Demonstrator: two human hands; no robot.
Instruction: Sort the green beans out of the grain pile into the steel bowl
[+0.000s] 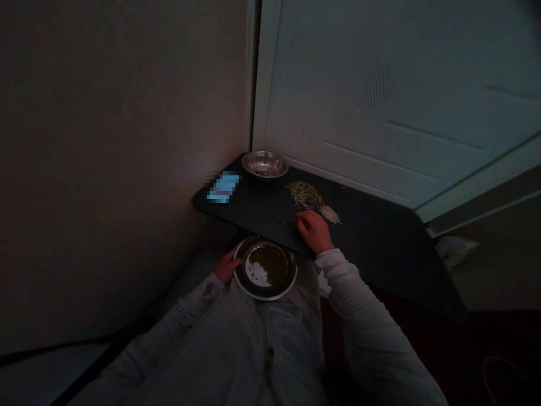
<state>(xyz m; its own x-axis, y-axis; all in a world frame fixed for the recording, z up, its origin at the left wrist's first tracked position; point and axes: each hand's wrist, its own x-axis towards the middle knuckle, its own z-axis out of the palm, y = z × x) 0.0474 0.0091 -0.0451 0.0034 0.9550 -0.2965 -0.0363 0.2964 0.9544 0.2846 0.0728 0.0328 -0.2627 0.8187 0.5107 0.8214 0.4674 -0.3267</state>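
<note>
My left hand grips the left rim of a round metal dish, which rests on my lap just below the table's front edge. Greenish small grains, perhaps beans, cover part of its bottom. My right hand is over the dark table, fingers bent and drawn together at a few scattered grains. Whatever is between these fingertips is too small to make out. Just beyond that hand are a mixed heap of greenish and pale grains and a smaller pale heap.
A shiny metal bowl stands at the table's far corner, with something small and reddish inside. Left of it lies a lit phone, its screen blurred. A wall borders the dark table on the left, a white panelled door behind.
</note>
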